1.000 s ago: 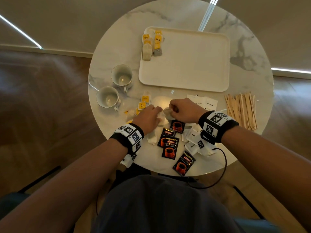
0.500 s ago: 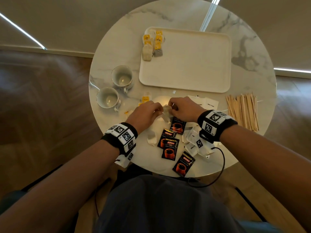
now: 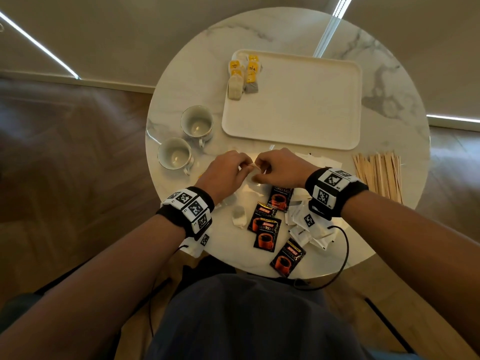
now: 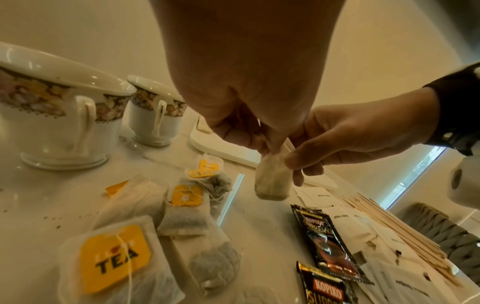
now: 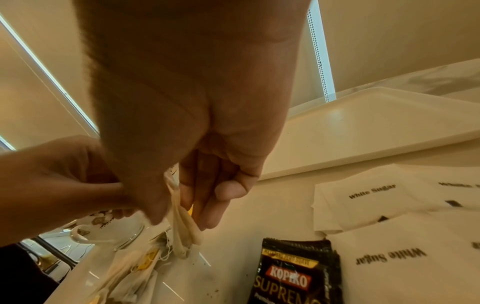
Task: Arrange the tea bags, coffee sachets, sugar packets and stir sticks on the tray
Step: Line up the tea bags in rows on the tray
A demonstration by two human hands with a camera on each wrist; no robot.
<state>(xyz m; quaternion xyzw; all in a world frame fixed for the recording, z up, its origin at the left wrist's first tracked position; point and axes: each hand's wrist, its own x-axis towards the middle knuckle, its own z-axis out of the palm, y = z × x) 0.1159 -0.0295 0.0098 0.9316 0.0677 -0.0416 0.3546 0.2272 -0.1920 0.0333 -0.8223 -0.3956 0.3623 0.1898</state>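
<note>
Both hands hold one pale tea bag [image 4: 272, 181] up off the table, in front of the tray. My left hand [image 3: 228, 172] pinches its top edge and my right hand [image 3: 278, 167] pinches its side; the same tea bag [image 5: 182, 224] hangs below my right fingers. More tea bags [image 4: 182, 211] with yellow tags lie on the table under the hands. The white tray [image 3: 298, 113] holds a few tea bags [image 3: 244, 76] in its far left corner. Black coffee sachets [image 3: 265, 229], white sugar packets [image 3: 309, 227] and wooden stir sticks [image 3: 379, 175] lie on the table.
Two empty patterned cups [image 3: 187, 136] stand left of the tray on the round marble table [image 3: 389, 81]. Tea crumbs dot the tabletop. A black cable [image 3: 342, 255] hangs over the table's near edge.
Both hands have lifted the tea bag off the table and moved a little farther away, toward the tray's near edge. The loose tea bags beneath are now hidden by the hands.
</note>
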